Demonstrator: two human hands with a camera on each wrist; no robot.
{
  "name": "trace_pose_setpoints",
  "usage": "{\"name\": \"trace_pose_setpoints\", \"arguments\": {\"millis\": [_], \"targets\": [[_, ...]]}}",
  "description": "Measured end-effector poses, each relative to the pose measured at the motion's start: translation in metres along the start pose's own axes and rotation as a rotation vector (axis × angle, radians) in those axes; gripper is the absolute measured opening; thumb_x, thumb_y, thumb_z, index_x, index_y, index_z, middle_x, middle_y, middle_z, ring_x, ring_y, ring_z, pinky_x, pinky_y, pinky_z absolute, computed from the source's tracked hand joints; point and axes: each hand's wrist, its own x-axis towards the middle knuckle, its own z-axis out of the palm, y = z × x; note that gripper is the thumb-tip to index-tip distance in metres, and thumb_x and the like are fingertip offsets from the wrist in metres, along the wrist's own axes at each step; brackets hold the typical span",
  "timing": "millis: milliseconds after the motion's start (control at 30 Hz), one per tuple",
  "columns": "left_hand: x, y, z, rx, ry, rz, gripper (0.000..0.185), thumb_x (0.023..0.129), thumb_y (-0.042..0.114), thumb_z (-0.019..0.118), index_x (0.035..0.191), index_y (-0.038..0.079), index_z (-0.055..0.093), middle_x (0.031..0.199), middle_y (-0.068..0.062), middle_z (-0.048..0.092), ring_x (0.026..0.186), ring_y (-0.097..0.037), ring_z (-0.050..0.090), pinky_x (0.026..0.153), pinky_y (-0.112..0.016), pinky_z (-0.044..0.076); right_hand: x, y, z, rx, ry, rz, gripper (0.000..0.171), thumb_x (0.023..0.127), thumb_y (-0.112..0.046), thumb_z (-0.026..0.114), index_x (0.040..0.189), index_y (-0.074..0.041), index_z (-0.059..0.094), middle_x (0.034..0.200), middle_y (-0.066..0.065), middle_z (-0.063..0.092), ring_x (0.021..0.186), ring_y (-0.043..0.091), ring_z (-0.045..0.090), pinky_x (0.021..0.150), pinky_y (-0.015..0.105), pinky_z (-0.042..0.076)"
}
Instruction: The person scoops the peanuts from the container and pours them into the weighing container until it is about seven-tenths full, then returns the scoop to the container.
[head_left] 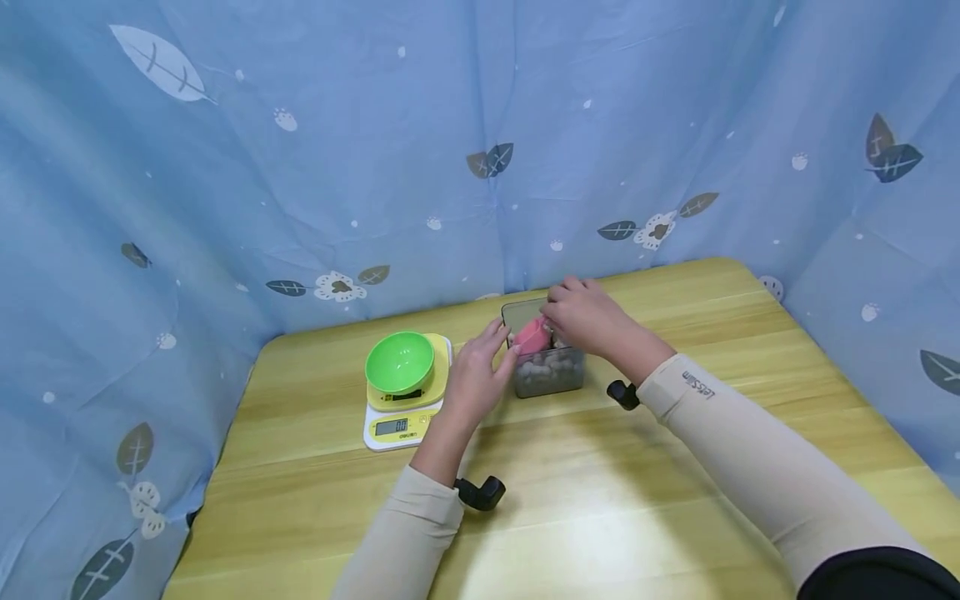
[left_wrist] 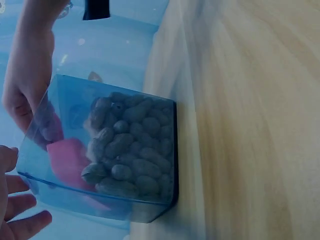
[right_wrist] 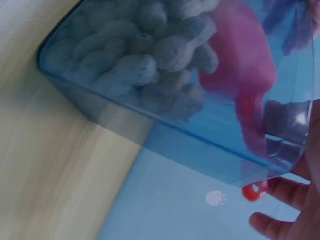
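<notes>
right now the right hand [head_left: 581,317] grips the pink scoop [head_left: 532,336] inside the clear box of peanuts [head_left: 547,371], just right of the scale's green bowl [head_left: 400,362]; left hand [head_left: 474,377], fingers relaxed, steadies the box. scooping seems underway; next, probably lift level toward the bowl.

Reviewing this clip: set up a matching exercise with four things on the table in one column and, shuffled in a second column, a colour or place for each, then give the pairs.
Things:
1. bowl
2. scoop
3. peanuts
4. scale

Descriptions:
A. pink, inside the clear container
B. green, sitting on top of the scale
C. yellow and white, under the bowl, display facing the person
D. piled in the bottom of the clear container

Pairs: 1-B, 2-A, 3-D, 4-C
</notes>
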Motion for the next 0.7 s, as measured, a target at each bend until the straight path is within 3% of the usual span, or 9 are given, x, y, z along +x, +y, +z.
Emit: {"name": "trace_pose_setpoints", "arguments": {"millis": [133, 233, 433, 567, 700], "targets": [[-0.003, -0.002, 0.002, -0.003, -0.003, 0.013, 0.05, 0.102, 0.041, 0.05, 0.142, 0.01, 0.053, 0.153, -0.003, 0.044, 0.134, -0.031, 0.05, 0.11, -0.046, 0.043, 0.005, -0.002, -0.005, 0.037, -0.116, 0.042, 0.02, 0.095, -0.026, 0.065, 0.104, -0.011, 0.075, 0.101, 0.008, 0.062, 0.1, 0.031, 0.052, 0.087, 0.054, 0.049], [-0.003, -0.002, 0.004, 0.01, -0.006, 0.027, 0.052, 0.103, 0.041, 0.049, 0.143, 0.009, 0.051, 0.154, -0.004, 0.042, 0.136, -0.028, 0.048, 0.111, -0.043, 0.042, 0.007, 0.0, -0.009, 0.126, -0.187, 0.076, 0.015, 0.093, -0.025, 0.068, 0.096, -0.013, 0.076, 0.096, 0.006, 0.059, 0.095, 0.028, 0.049, 0.085, 0.052, 0.046], [-0.004, -0.001, 0.005, 0.034, -0.035, 0.04, 0.053, 0.104, 0.04, 0.047, 0.144, 0.005, 0.049, 0.156, -0.007, 0.04, 0.141, -0.027, 0.042, 0.114, -0.042, 0.038, 0.007, 0.003, -0.03, 0.229, -0.239, 0.087, 0.01, 0.091, -0.015, 0.069, 0.084, -0.012, 0.075, 0.085, 0.005, 0.057, 0.077, 0.022, 0.051, 0.071, 0.04, 0.047], [-0.003, -0.001, 0.004, 0.024, -0.04, 0.04, 0.054, 0.104, 0.041, 0.045, 0.147, 0.007, 0.046, 0.157, -0.006, 0.037, 0.142, -0.026, 0.04, 0.115, -0.041, 0.036, 0.009, 0.002, -0.057, 0.154, -0.232, 0.051, 0.007, 0.087, -0.003, 0.071, 0.086, -0.008, 0.075, 0.084, 0.006, 0.062, 0.07, 0.02, 0.056, 0.059, 0.034, 0.051], [-0.002, -0.002, 0.005, 0.008, -0.035, 0.043, 0.055, 0.105, 0.042, 0.043, 0.147, 0.007, 0.045, 0.158, -0.007, 0.037, 0.142, -0.027, 0.04, 0.116, -0.041, 0.036, 0.01, -0.003, -0.075, -0.045, -0.216, -0.036, 0.018, 0.079, 0.006, 0.073, 0.088, -0.009, 0.075, 0.084, 0.006, 0.068, 0.073, 0.023, 0.061, 0.058, 0.035, 0.055]]}}
